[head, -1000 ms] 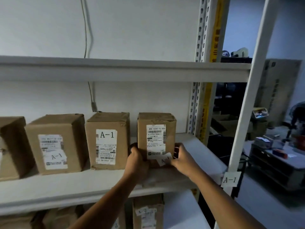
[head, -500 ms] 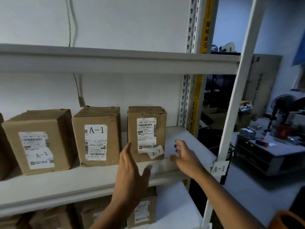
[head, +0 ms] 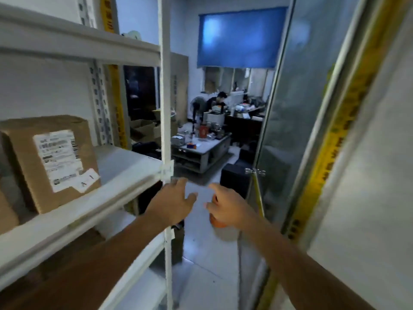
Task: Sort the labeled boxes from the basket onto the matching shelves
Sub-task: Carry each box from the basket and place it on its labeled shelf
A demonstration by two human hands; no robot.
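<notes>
Cardboard, brown and creased — the box (head: pixel 48 159) stands upright on the shelf (head: pixel 125 162), well in from the shelf's right end, with a bare stretch of board between it and the white post (head: pixel 165 108) at the front right corner. A white label (head: pixel 58 156) covers much of its front, and a small tag (head: pixel 87 180) at the label's lower corner seems to read A-1, though it is blurred. At the left edge of the view another box (head: pixel 6 213) shows only as a sliver.

Both hands hang in the air off the shelf's right end. The left hand (head: pixel 173 203) is spread flat, fingers loose, holding nothing, just in front of the post. The right hand (head: pixel 225 209) is beside it, fingers loosely curled — also holding nothing. Something orange (head: pixel 218 223) shows below it.
</notes>
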